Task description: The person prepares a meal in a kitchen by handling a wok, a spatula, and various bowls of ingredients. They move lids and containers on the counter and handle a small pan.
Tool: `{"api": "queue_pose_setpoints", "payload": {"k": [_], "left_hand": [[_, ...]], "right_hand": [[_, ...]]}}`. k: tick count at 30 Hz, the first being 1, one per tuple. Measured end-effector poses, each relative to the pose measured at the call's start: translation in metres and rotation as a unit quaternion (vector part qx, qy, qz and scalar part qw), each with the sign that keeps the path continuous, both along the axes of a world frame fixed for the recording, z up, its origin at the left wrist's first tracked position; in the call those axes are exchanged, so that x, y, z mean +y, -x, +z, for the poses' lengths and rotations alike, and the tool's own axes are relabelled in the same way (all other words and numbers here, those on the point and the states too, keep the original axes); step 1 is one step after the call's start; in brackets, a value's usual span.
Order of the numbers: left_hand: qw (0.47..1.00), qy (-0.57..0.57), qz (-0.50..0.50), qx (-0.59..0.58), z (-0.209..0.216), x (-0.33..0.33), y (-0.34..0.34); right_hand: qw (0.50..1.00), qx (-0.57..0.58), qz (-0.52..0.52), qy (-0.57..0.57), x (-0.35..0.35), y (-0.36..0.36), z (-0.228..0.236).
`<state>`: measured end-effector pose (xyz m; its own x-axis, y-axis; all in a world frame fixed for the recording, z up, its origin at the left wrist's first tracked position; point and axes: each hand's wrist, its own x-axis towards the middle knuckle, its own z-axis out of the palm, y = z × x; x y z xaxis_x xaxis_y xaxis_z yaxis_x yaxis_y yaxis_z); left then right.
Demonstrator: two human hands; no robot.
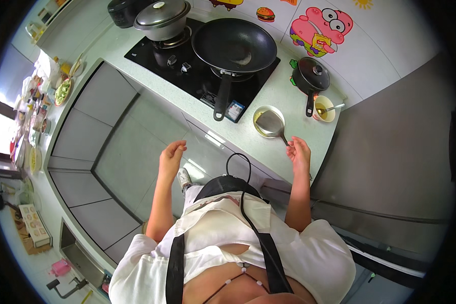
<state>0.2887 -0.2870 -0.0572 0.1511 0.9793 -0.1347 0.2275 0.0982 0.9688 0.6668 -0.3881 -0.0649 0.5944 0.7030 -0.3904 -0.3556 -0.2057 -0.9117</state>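
Note:
My right hand (299,151) is closed round the handle end of a metal spatula (270,123), at the front of the counter. The spatula's broad blade lies over a white bowl (257,112) and hides most of what is inside; something yellowish shows at the bowl's left side. Away from the counter, my left hand (173,153) hangs in the air above the floor, fingers curled together, with nothing visible in them. A black wok (233,45) stands on the right burner, its long handle pointing toward me, and a small pale patch shows inside it.
Left of the wok, a lidded grey pot (162,23) stands on the black gas hob (154,57). A small lidded black saucepan (310,77) and a cup with a spoon (324,108) are at right, beside a tall grey refrigerator (385,137). Dishes crowd the left counter.

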Motion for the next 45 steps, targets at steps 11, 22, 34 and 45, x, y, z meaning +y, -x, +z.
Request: {"api": "queue_pose_setpoints", "payload": {"k": [11,22,34,45], "left_hand": [[0.997,0.037,-0.063,0.028,-0.007,-0.018,-0.057],[0.983,0.11,-0.143,-0.044,-0.022,-0.016,-0.101],[0.973,0.143,-0.176,-0.048,-0.037,0.008,-0.162],[0.946,0.276,-0.135,-0.1,-0.068,0.036,-0.228]], "right_hand": [[0.776,-0.592,0.114,0.187,-0.043,-0.036,-0.051],[0.795,-0.585,0.132,0.089,-0.067,-0.048,-0.084],[0.808,-0.512,0.224,0.188,-0.07,-0.011,0.04],[0.715,-0.616,0.248,0.221,-0.053,0.008,0.053]]}}
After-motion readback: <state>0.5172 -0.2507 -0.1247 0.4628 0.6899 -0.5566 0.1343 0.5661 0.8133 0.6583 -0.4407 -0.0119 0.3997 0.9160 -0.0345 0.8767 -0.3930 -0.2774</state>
